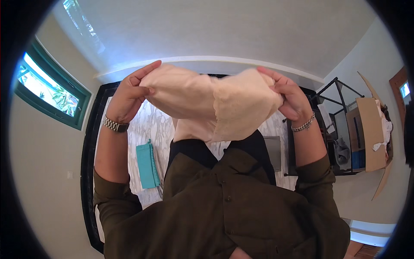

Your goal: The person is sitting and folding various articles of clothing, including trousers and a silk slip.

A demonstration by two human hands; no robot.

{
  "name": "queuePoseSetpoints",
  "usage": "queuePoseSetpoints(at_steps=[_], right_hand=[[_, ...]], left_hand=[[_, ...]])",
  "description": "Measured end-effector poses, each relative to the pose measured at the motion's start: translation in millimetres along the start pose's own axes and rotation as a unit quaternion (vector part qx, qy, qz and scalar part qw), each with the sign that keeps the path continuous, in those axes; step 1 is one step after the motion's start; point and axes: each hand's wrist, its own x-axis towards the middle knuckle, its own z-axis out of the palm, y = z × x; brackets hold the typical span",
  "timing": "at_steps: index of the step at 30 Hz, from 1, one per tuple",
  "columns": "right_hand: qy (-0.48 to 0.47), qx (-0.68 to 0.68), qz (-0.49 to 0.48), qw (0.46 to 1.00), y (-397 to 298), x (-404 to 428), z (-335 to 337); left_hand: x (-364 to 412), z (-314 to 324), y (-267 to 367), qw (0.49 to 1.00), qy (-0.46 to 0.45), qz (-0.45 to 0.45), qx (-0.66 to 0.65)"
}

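Note:
A cream cloth (190,94) with a scalloped lace panel on its right part is stretched up between my two hands, above my lap. My left hand (131,94) pinches its left end between thumb and fingers. At the other end, my right hand (288,94) grips the lace side. The cloth's middle sags, and a lower layer hangs down over my dark trousers. Left of my legs, a folded teal cloth (146,165) with a scalloped edge lies on the marble-patterned floor (136,129).
On the right stands a black metal rack (338,94) with a grey cloth (342,152) in it. An open cardboard box (372,136) holds crumpled things beside it. A folded grey item (272,152) lies right of my legs. A green-framed window (55,89) is at left.

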Motion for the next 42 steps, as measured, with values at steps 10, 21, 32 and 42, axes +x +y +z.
queuePoseSetpoints(at_steps=[10,21,32,42], right_hand=[[0.075,-0.107,-0.287,0.949,-57,39,14],[0.219,-0.271,-0.249,0.904,-72,87,-7],[0.144,-0.221,-0.28,0.923,-52,72,-22],[-0.409,-0.236,-0.227,0.852,-58,-76,35]], left_hand=[[49,-14,27,0.965,0.1,0.222,0.097],[104,-1,17,0.902,0.219,0.275,0.251],[74,17,3,0.797,0.312,0.386,0.343],[-108,47,7,0.368,0.286,0.728,0.503]])
